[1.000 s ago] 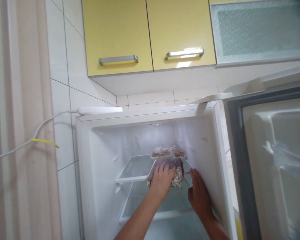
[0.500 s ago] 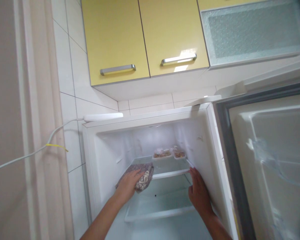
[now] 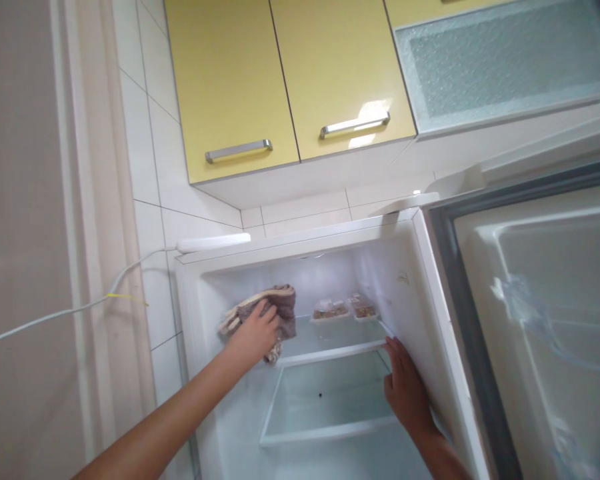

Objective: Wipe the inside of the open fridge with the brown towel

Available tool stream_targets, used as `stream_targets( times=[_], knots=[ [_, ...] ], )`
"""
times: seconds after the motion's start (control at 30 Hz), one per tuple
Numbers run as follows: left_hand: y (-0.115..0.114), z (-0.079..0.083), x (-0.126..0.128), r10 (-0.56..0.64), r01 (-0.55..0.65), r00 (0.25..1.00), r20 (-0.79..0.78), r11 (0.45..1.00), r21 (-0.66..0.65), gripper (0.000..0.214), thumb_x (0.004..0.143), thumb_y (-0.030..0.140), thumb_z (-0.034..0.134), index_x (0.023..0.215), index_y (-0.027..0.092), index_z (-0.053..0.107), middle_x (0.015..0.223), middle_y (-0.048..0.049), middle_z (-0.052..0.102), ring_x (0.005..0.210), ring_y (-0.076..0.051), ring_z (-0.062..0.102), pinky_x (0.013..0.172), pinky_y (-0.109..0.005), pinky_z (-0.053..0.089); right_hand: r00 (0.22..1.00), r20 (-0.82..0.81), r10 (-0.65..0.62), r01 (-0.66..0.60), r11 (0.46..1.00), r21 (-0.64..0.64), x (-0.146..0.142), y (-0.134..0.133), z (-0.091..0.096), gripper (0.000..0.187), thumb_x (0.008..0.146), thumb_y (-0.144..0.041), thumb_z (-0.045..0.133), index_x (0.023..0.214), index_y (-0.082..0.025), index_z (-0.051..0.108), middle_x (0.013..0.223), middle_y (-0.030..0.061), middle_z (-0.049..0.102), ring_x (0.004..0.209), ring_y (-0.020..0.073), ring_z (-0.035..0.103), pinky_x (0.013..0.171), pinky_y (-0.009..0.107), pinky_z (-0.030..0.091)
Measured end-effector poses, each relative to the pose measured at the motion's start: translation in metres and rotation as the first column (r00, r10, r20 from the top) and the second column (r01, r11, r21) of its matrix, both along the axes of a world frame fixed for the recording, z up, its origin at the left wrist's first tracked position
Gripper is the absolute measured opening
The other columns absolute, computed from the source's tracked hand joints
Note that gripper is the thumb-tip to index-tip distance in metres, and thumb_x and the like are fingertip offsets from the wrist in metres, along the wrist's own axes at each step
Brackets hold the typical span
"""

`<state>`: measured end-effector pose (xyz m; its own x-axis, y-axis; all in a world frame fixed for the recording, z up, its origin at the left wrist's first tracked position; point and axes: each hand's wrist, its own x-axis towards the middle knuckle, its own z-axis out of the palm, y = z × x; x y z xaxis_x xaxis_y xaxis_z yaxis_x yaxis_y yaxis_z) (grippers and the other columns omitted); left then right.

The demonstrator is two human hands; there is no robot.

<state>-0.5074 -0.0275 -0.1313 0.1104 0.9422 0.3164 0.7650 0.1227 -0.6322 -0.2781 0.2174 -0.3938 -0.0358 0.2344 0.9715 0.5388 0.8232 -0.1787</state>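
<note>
My left hand (image 3: 257,329) grips a patterned brown and cream cloth (image 3: 283,303) inside the fridge (image 3: 193,313), above the left part of the upper glass shelf (image 3: 313,343). The cloth is bunched up near the left inner wall. At the shelf's right front corner, my right hand (image 3: 405,383) has its fingers closed on the edge, close to the right wall. Two clear food containers (image 3: 330,312) with brown contents stand at the back right of that shelf.
The fridge door (image 3: 545,267) stands open to the right, with clear plastic bins on it. A lower glass shelf (image 3: 330,430) sits below. Yellow cabinets (image 3: 230,80) hang above. A white cable (image 3: 75,310) with a yellow tie runs along the left.
My left hand has moved up and deeper into the fridge with the cloth, which is now more crumpled and lifted. My right hand stays at the shelf's corner. The view has shifted slightly.
</note>
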Motion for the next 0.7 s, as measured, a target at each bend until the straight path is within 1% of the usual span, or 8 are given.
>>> stream_targets(
  times=[0.07,0.1,0.17,0.23,0.33,0.5,0.57,0.7],
  knots=[
    [-0.014,-0.006,-0.011,0.148,-0.144,0.987,-0.058,0.988,0.060,0.031,0.079,0.008,0.055,0.093,0.023,0.078,0.110,-0.0119,0.073,0.127,-0.033,0.055,0.123,-0.057,0.019,1.000,0.000,0.000,0.000,1.000,-0.005,0.000,-0.001,0.001,0.075,0.081,0.003,0.037,0.154,-0.016,0.030,0.149,0.0161,0.051,0.146,0.0279,0.042,0.119,0.055,0.044],
    [-0.021,-0.009,-0.017,0.187,-0.183,0.980,-0.073,0.981,0.065,0.030,0.073,0.010,0.062,0.095,0.022,0.078,0.111,-0.0139,0.073,0.127,-0.037,0.055,0.123,-0.060,0.017,1.000,-0.001,0.001,-0.001,1.000,-0.011,0.001,-0.002,0.002,0.075,0.081,0.003,0.037,0.154,-0.016,0.030,0.149,0.0161,0.051,0.146,0.0278,0.042,0.119,0.055,0.044],
    [-0.032,-0.018,-0.026,0.217,-0.214,0.969,-0.116,0.976,0.031,0.047,0.057,0.013,0.075,0.103,0.019,0.078,0.120,-0.0185,0.071,0.131,-0.043,0.052,0.123,-0.065,0.011,1.000,-0.004,0.005,-0.005,1.000,-0.021,0.001,-0.003,0.004,0.076,0.081,0.003,0.036,0.154,-0.016,0.031,0.149,0.0160,0.051,0.146,0.0276,0.042,0.119,0.055,0.044],
    [-0.036,-0.024,-0.031,0.230,-0.232,0.963,-0.142,0.973,0.004,0.063,0.048,0.014,0.079,0.111,0.018,0.076,0.130,-0.0212,0.068,0.135,-0.046,0.048,0.122,-0.066,0.005,1.000,-0.008,0.013,-0.013,1.000,-0.021,0.002,-0.003,0.004,0.076,0.081,0.003,0.036,0.154,-0.017,0.031,0.148,0.0157,0.051,0.146,0.0277,0.042,0.119,0.055,0.044],
    [-0.027,-0.029,-0.035,0.243,-0.241,0.964,-0.112,0.970,0.029,0.062,0.054,0.017,0.078,0.115,0.022,0.075,0.137,-0.0182,0.066,0.140,-0.043,0.045,0.123,-0.065,0.002,1.000,-0.022,0.022,-0.022,1.000,-0.005,0.002,-0.002,0.004,0.077,0.082,0.002,0.036,0.157,-0.019,0.027,0.148,0.0149,0.052,0.145,0.0280,0.043,0.119,0.056,0.044],
    [0.011,-0.035,-0.048,0.338,-0.340,0.931,-0.135,0.940,0.008,0.047,0.075,0.029,0.068,0.122,0.024,0.074,0.146,-0.0146,0.060,0.146,-0.040,0.040,0.124,-0.064,0.005,0.999,0.009,-0.039,0.039,0.999,-0.011,0.001,-0.003,0.004,0.080,0.083,0.001,0.038,0.159,-0.019,0.024,0.150,0.0153,0.050,0.145,0.0285,0.043,0.118,0.054,0.044],
    [0.029,-0.039,-0.057,0.352,-0.355,0.927,-0.131,0.935,-0.005,0.044,0.081,0.028,0.062,0.124,0.023,0.073,0.148,-0.0145,0.059,0.147,-0.039,0.038,0.124,-0.063,0.007,0.996,0.042,-0.082,0.083,0.997,-0.010,0.001,-0.004,0.005,0.079,0.083,0.002,0.040,0.158,-0.020,0.028,0.150,0.0150,0.049,0.145,0.0290,0.042,0.118,0.052,0.045],
    [0.067,-0.049,-0.078,0.371,-0.374,0.922,-0.111,0.927,-0.012,0.043,0.082,0.023,0.060,0.123,0.021,0.073,0.146,-0.0158,0.060,0.148,-0.040,0.037,0.124,-0.064,0.007,0.985,0.070,-0.160,0.163,0.986,-0.035,-0.002,-0.007,0.009,0.069,0.083,0.002,0.044,0.149,-0.019,0.042,0.146,0.0156,0.052,0.144,0.0305,0.044,0.115,0.051,0.047]
  ],
)
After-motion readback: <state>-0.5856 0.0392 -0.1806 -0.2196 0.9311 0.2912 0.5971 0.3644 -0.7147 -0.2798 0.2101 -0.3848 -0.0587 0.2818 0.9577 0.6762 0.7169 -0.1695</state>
